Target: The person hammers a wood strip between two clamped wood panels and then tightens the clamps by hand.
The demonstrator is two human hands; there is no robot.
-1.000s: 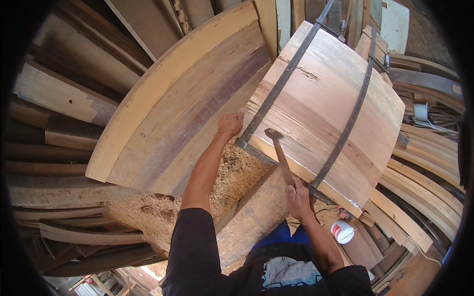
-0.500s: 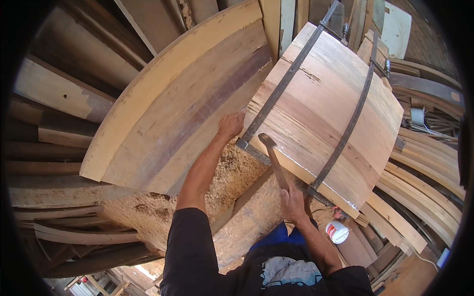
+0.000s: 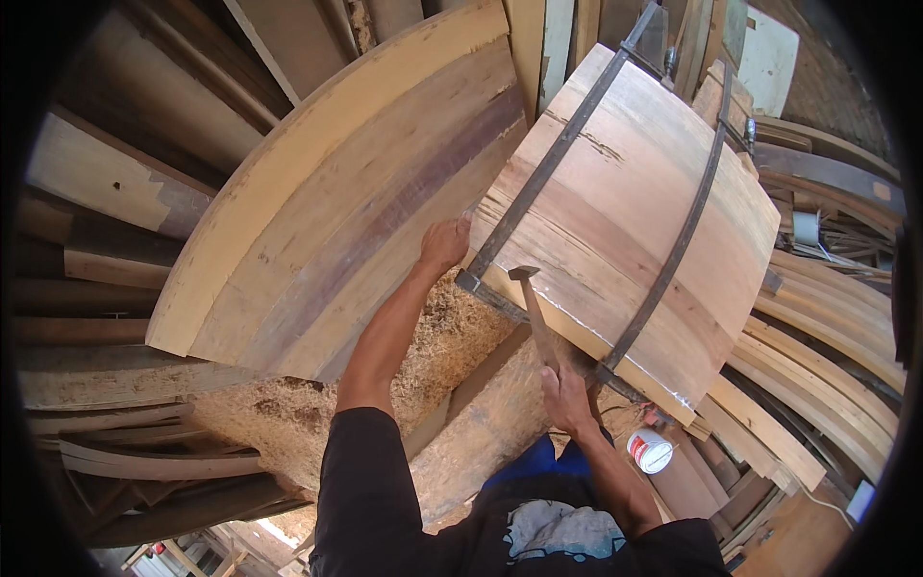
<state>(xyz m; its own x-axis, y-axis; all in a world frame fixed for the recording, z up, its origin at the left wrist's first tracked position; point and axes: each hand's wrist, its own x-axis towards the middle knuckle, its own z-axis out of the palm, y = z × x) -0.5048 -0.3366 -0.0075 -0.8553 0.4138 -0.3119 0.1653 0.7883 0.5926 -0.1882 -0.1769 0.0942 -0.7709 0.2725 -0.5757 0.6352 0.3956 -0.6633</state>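
Note:
My right hand (image 3: 567, 399) is closed around the wooden handle of a hammer (image 3: 536, 313). The hammer's head hovers over or rests at the near edge of a glued-up wooden panel (image 3: 663, 212); I cannot tell if it touches. Two dark metal bar clamps, a left one (image 3: 538, 183) and a right one (image 3: 681, 255), cross the panel. A white line of glue (image 3: 577, 315) runs along the joint by the pale edge strip. At the panel's left corner my left hand (image 3: 445, 243) is closed on its edge, fingertips partly hidden.
A second striped panel (image 3: 336, 212) with a curved edge lies to the left. Sawdust (image 3: 447, 332) covers the surface below. A white tub (image 3: 650, 451) stands at lower right, near curved wooden strips (image 3: 817, 361). Boards (image 3: 106, 173) are stacked at far left.
The hammer has turned in my right hand, so its head now shows more from the side. My left hand stays at the panel's corner. The whole view has shifted slightly.

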